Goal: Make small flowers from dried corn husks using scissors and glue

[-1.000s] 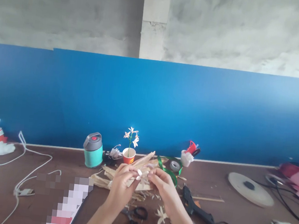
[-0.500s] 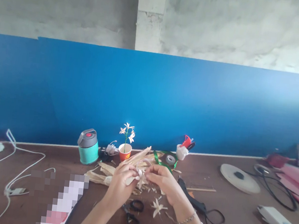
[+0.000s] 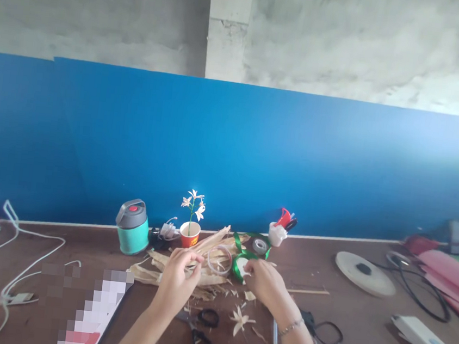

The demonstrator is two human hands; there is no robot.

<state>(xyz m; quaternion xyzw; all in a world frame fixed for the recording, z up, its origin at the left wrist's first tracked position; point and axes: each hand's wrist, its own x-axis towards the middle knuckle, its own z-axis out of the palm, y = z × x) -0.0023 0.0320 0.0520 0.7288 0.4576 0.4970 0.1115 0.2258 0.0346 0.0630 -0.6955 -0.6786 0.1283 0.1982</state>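
My left hand is raised over a pile of dried husk strips, fingertips pinched on a thin pale strip that curls into a loop to its right. My right hand is a little apart from it, with its fingers closed on a roll of green ribbon at the pile's right edge. A small husk flower lies on the brown table between my forearms, with cut scraps around it. Black scissors lie just below my left hand.
Along the blue wall stand a teal flask, a red cup holding a flower stem, a tape roll and a white cup of tools. A white cable lies left; a white disc, black cords and pink sheets lie right.
My hands, which were joined over a small pale piece, have drawn apart. The right hand moved right and down onto the green ribbon. The view has shifted slightly.
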